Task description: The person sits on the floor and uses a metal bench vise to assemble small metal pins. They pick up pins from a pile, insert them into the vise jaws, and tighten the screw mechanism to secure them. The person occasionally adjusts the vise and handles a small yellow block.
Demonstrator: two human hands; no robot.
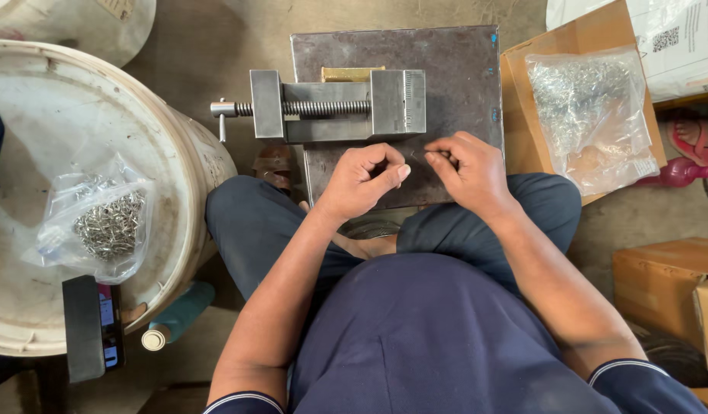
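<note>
My left hand (363,181) and my right hand (470,173) meet over the near edge of a dark steel plate (461,77), fingertips pinched together. Whatever small part they pinch is hidden by the fingers. Just beyond them on the plate stands a small grey machine vise (335,106) with a threaded screw and a brass-coloured piece (352,73) at its far side.
A white upturned bucket (55,115) at the left carries a clear bag of small metal parts (101,222) and a phone (93,326). At the right, an open cardboard box (522,115) holds another bag of shiny parts (591,115). More cartons (664,284) stand at the right.
</note>
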